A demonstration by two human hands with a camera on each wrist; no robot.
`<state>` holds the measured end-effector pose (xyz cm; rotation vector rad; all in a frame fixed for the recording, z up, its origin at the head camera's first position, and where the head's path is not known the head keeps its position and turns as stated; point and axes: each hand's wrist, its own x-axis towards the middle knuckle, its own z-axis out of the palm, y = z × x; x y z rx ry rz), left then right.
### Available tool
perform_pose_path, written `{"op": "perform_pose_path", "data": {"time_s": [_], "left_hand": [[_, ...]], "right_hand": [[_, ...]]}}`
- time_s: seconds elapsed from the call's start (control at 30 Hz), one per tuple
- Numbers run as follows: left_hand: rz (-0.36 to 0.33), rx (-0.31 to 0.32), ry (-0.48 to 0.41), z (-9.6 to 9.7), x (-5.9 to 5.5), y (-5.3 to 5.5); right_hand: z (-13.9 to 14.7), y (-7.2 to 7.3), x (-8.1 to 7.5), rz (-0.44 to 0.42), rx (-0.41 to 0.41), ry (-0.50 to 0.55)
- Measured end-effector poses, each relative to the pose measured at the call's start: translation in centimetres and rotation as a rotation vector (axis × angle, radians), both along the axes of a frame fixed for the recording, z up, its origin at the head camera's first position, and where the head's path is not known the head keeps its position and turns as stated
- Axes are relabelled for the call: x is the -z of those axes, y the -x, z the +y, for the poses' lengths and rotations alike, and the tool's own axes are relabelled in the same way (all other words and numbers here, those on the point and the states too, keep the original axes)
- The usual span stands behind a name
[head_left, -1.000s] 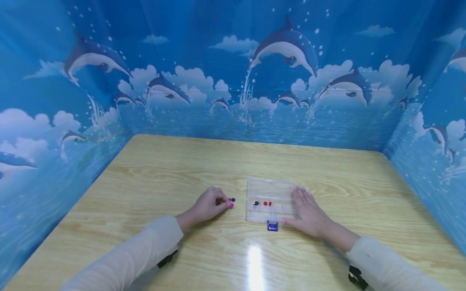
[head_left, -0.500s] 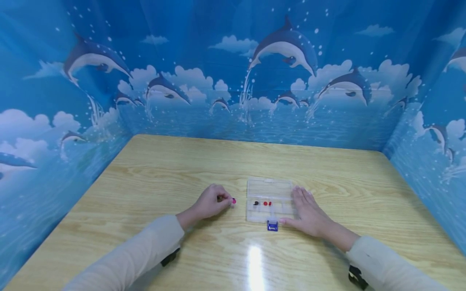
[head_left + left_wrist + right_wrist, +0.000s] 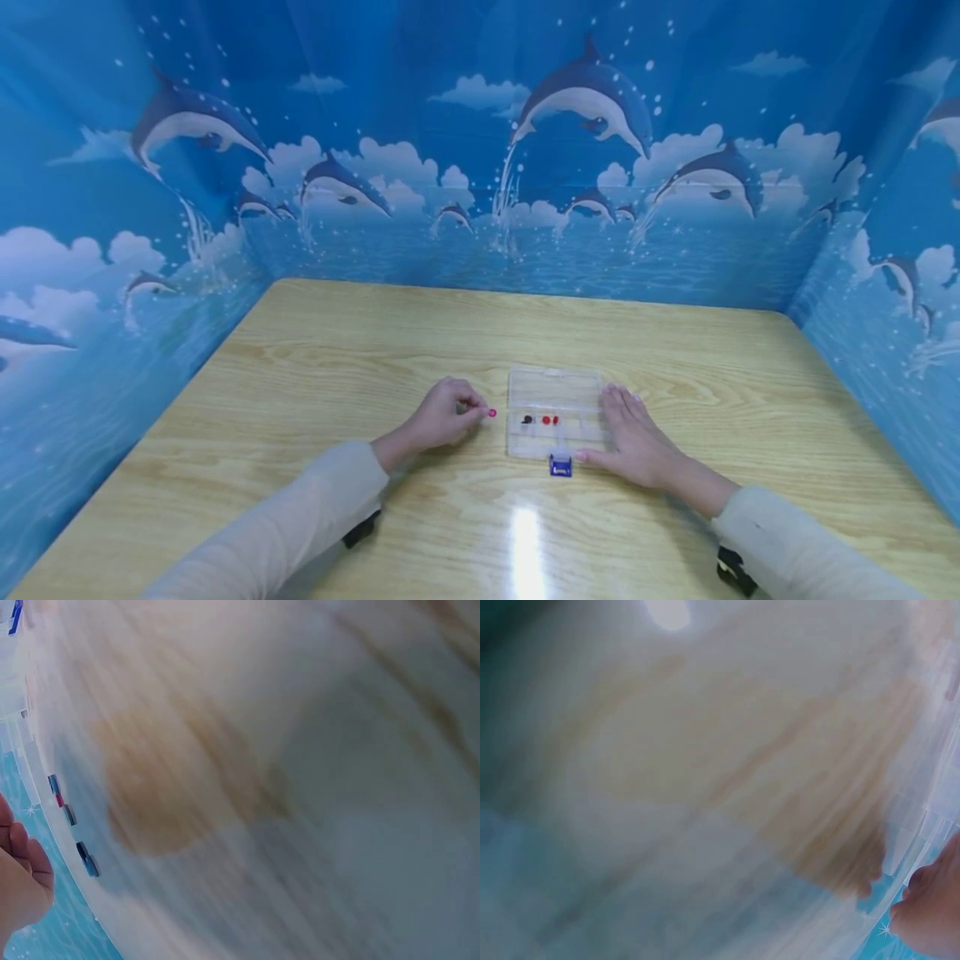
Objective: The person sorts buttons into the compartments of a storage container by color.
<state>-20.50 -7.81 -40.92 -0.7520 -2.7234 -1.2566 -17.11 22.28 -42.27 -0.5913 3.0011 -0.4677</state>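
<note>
My left hand (image 3: 447, 414) is left of a clear plastic box (image 3: 553, 392), its thumb and index finger together. At their tips is a small pink round piece (image 3: 492, 412), which they pinch. In the left wrist view, several small dark and pink pieces (image 3: 86, 859) lie on the table near the left hand (image 3: 22, 874). The box lies with its lid spread back; its compartments hold a dark piece (image 3: 528, 419) and red round pieces (image 3: 547, 420). My right hand (image 3: 637, 442) rests along the box's right edge, fingers straight and thumb spread toward the blue latch (image 3: 560, 465).
A light wood-grain table (image 3: 390, 333) lies under everything. Blue dolphin-printed curtains (image 3: 420, 225) rise behind it and along both sides. Glare shines on the near part of the table. Both wrist views are largely filled by blurred table surface.
My left hand has shifted slightly right, toward the box, with the pink round piece at its fingertips. The other loose pieces seen earlier there are hidden in the head view. My right hand stays put.
</note>
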Motion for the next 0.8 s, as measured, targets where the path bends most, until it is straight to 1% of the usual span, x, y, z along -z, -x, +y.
{"op": "perform_pose_path", "data": {"time_s": [0.07, 0.4, 0.5, 0.6, 0.8], "left_hand": [[0.009, 0.0, -0.003, 0.1, 0.0, 0.0], [-0.02, -0.01, -0.029, 0.8, 0.1, 0.1], [-0.009, 0.001, -0.041, 1.0, 0.1, 0.1], [-0.016, 0.011, -0.052, 1.3, -0.1, 0.1], [-0.077, -0.009, -0.045, 2.0, -0.3, 0.0]], "right_hand": [[0.0, 0.0, 0.0, -0.004, 0.002, -0.002], [-0.1, 0.0, 0.0, -0.014, 0.006, -0.003], [-0.1, 0.0, -0.1, -0.015, 0.007, -0.001], [-0.1, 0.0, -0.1, -0.01, 0.007, -0.002], [-0.1, -0.2, -0.2, 0.007, 0.003, -0.003]]}}
